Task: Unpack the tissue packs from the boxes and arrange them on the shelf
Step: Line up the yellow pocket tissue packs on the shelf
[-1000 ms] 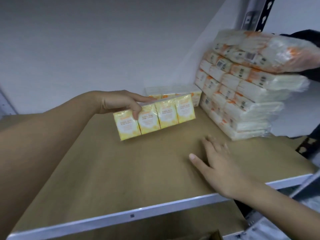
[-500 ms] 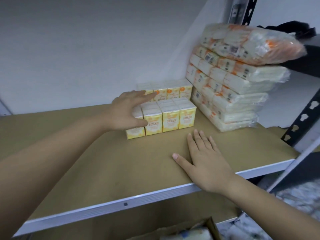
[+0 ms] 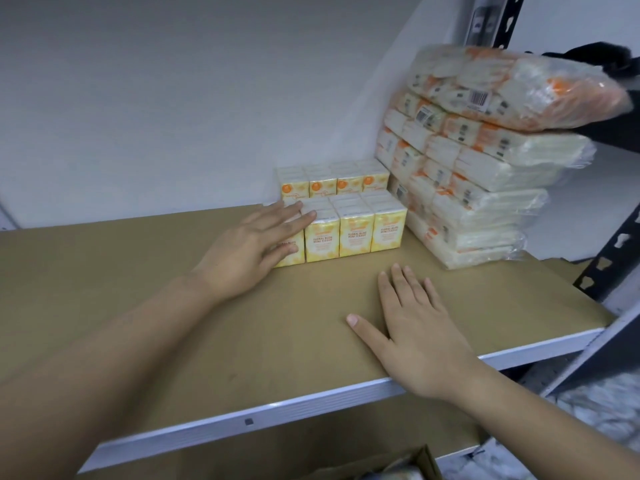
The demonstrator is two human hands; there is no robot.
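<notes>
Yellow tissue packs (image 3: 355,232) upright; left hand (image 3: 249,247) flat against them, right hand (image 3: 412,327) spread flat.

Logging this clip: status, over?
Left hand open on front pack. Right hand flat on shelf. Nothing in the way.

On the shelf (image 3: 173,306), a front row of tissue packs (image 3: 356,230) stands directly before a back row of packs (image 3: 332,181) at the wall. At three o'clock from both rows, touching them, rises a stack of wrapped bundles (image 3: 478,188), its top bundle (image 3: 512,88) overhanging. The left hand (image 3: 249,247) rests on the front row's nine o'clock end; the right hand (image 3: 415,330) lies flat on the board at six o'clock. A box (image 3: 424,465) sits below the shelf edge.
</notes>
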